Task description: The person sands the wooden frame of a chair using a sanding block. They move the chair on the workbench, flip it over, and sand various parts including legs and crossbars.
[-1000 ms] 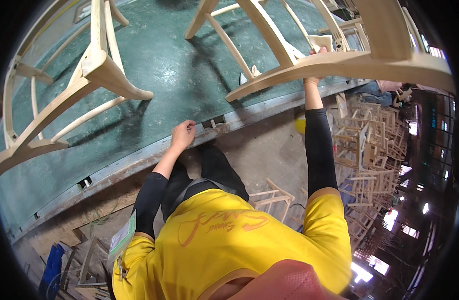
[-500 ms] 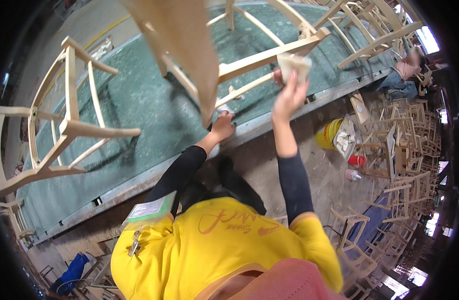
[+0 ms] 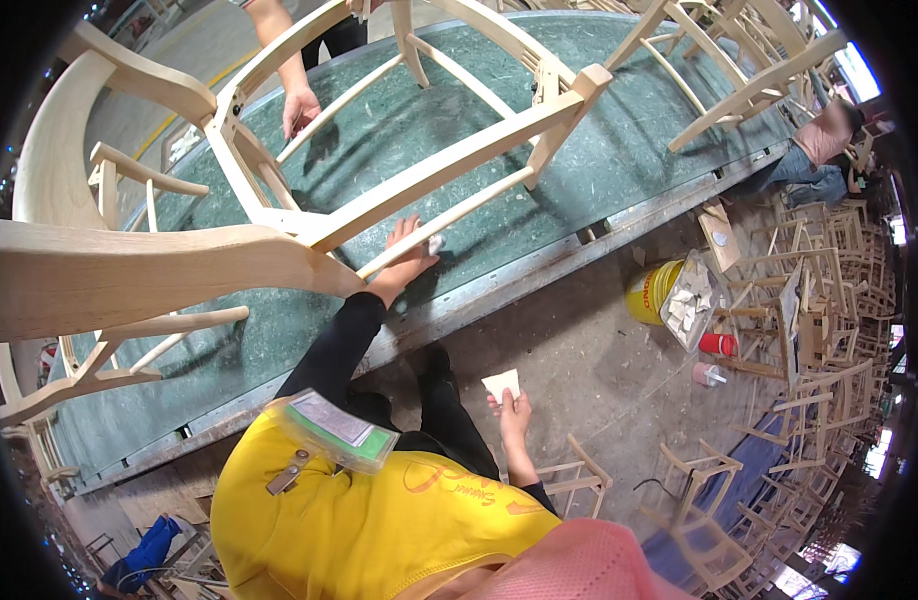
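A pale wooden chair frame (image 3: pixel 449 175) lies tipped over on the green-topped table, its broad curved back parts reaching toward the left. My left hand (image 3: pixel 407 268) is at its near stretcher bar, which crosses in front of the hand. The fingers are stretched out over the tabletop, and a small white scrap (image 3: pixel 435 245) shows beside the thumb. Low and close to my body, away from the chair, my right hand (image 3: pixel 514 412) pinches a cream-coloured flat pad (image 3: pixel 501 384) between thumb and fingers.
The green table (image 3: pixel 539 215) has a metal edge. Across it, another person's hand (image 3: pixel 299 108) hangs near the chair. More chair frames stand left and at the far right (image 3: pixel 724 75). On the floor are a yellow bucket (image 3: pixel 651 292), a red container (image 3: pixel 717 344) and stacked chair frames (image 3: pixel 829 390).
The chair frame has turned, its back swinging left. My right hand has dropped from the chair toward my body with the pad. My left hand has shifted left. Another person's arm now shows opposite.
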Action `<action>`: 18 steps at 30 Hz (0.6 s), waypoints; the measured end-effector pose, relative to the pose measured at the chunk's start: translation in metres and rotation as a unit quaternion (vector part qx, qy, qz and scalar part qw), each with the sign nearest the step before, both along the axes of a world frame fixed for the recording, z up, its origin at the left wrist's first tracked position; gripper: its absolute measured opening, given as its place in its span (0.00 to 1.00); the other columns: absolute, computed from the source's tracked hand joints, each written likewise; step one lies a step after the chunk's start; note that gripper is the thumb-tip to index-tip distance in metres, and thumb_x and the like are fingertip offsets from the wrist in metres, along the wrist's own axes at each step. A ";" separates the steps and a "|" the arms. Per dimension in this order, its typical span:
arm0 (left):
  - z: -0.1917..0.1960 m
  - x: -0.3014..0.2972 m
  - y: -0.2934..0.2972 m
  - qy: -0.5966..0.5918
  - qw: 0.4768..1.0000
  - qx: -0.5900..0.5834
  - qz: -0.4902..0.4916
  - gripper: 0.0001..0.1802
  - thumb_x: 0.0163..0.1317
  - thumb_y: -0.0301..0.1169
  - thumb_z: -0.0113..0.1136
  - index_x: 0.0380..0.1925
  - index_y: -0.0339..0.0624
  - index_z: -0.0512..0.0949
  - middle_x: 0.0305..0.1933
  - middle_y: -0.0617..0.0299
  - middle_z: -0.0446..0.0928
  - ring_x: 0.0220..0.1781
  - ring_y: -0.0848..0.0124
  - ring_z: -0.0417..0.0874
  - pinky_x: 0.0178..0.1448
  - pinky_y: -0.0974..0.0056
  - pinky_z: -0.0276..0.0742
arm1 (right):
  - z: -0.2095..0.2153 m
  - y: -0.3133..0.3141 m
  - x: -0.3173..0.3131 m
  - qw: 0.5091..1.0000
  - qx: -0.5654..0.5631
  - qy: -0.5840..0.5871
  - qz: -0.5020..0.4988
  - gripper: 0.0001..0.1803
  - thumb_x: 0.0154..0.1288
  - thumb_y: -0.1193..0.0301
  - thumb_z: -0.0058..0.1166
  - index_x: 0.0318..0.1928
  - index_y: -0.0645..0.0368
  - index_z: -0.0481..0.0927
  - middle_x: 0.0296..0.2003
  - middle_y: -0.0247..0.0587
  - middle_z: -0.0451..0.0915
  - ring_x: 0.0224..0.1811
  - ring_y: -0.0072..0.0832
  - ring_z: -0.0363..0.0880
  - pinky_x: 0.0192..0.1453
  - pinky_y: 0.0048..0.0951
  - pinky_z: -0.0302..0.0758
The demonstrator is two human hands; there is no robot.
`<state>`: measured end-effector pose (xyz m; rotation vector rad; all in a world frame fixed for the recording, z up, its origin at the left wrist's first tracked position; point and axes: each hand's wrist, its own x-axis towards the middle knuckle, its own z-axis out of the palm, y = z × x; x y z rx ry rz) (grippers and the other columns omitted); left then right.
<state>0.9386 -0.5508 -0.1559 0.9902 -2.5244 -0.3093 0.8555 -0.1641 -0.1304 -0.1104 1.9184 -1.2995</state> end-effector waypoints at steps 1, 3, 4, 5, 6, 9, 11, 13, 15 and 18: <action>0.000 -0.003 -0.002 -0.040 0.999 0.011 -0.022 0.29 0.46 0.45 0.72 0.46 0.41 0.79 0.51 0.46 0.74 0.58 0.46 0.71 0.60 0.47 0.69 | 0.004 -0.005 0.002 1.000 -0.005 0.003 0.013 0.14 0.75 0.64 0.47 0.50 0.61 0.72 0.32 0.39 0.85 0.29 0.20 0.82 0.30 0.18 0.72; -0.003 -0.015 -0.009 -0.136 0.986 0.066 -0.066 0.28 0.46 0.45 0.72 0.42 0.38 0.80 0.48 0.44 0.76 0.57 0.45 0.73 0.60 0.49 0.69 | 0.012 -0.029 -0.002 0.998 -0.058 0.019 0.035 0.13 0.76 0.64 0.46 0.50 0.62 0.72 0.32 0.39 0.85 0.27 0.18 0.81 0.28 0.18 0.71; -0.008 -0.020 -0.011 -0.193 0.971 0.111 -0.081 0.27 0.47 0.45 0.72 0.42 0.37 0.80 0.48 0.43 0.76 0.56 0.45 0.73 0.61 0.49 0.70 | 0.017 -0.044 -0.008 0.995 -0.086 0.028 0.051 0.13 0.76 0.65 0.46 0.50 0.62 0.71 0.32 0.38 0.85 0.26 0.18 0.80 0.27 0.17 0.71; -0.020 -0.020 -0.005 -0.157 0.981 0.105 -0.038 0.25 0.49 0.43 0.71 0.41 0.35 0.79 0.46 0.42 0.76 0.54 0.42 0.75 0.60 0.49 0.69 | 0.021 -0.057 -0.012 0.993 -0.096 0.028 0.069 0.13 0.76 0.65 0.45 0.50 0.62 0.71 0.34 0.39 0.85 0.27 0.18 0.81 0.28 0.17 0.72; -0.044 -0.008 -0.005 -0.042 0.981 0.184 0.038 0.23 0.52 0.40 0.69 0.42 0.34 0.79 0.47 0.42 0.76 0.51 0.41 0.76 0.59 0.49 0.70 | 0.028 -0.074 -0.012 0.990 -0.106 0.015 0.094 0.13 0.76 0.65 0.45 0.50 0.62 0.71 0.34 0.39 0.85 0.28 0.19 0.82 0.28 0.17 0.72; -0.014 -0.017 0.043 -0.069 0.969 0.234 -0.037 0.21 0.49 0.37 0.69 0.41 0.37 0.80 0.47 0.46 0.76 0.54 0.50 0.76 0.59 0.52 0.71 | 0.024 -0.089 -0.025 0.993 -0.086 -0.018 0.077 0.13 0.76 0.64 0.46 0.50 0.60 0.72 0.35 0.41 0.86 0.30 0.20 0.83 0.29 0.17 0.74; -0.012 0.010 0.058 -0.025 0.963 0.260 -0.070 0.20 0.46 0.43 0.73 0.33 0.40 0.82 0.39 0.51 0.78 0.45 0.57 0.80 0.49 0.56 0.76 | 0.025 -0.104 -0.019 0.989 -0.059 -0.053 0.121 0.13 0.75 0.64 0.47 0.51 0.60 0.72 0.35 0.41 0.86 0.30 0.20 0.83 0.29 0.17 0.74; -0.011 0.049 0.084 0.075 0.929 0.359 -0.049 0.31 0.41 0.58 0.72 0.29 0.37 0.83 0.31 0.48 0.81 0.34 0.53 0.83 0.38 0.54 0.77 | 0.022 -0.117 -0.012 0.982 -0.031 -0.059 0.176 0.13 0.75 0.64 0.47 0.51 0.60 0.72 0.36 0.41 0.86 0.30 0.20 0.84 0.29 0.18 0.74; 0.010 0.088 0.101 0.026 0.923 0.381 -0.043 0.36 0.43 0.64 0.67 0.28 0.37 0.83 0.30 0.47 0.82 0.35 0.52 0.84 0.39 0.54 0.77 | 0.018 -0.127 -0.001 0.974 -0.017 -0.056 0.219 0.13 0.74 0.66 0.46 0.52 0.61 0.72 0.35 0.41 0.86 0.30 0.21 0.84 0.29 0.19 0.75; 0.035 0.161 0.121 0.095 0.903 0.418 0.028 0.37 0.45 0.65 0.67 0.32 0.36 0.84 0.33 0.48 0.83 0.37 0.54 0.85 0.45 0.57 0.78 | 0.010 -0.144 0.020 0.963 0.019 -0.050 0.264 0.13 0.75 0.67 0.46 0.52 0.60 0.73 0.36 0.41 0.86 0.30 0.22 0.84 0.28 0.19 0.76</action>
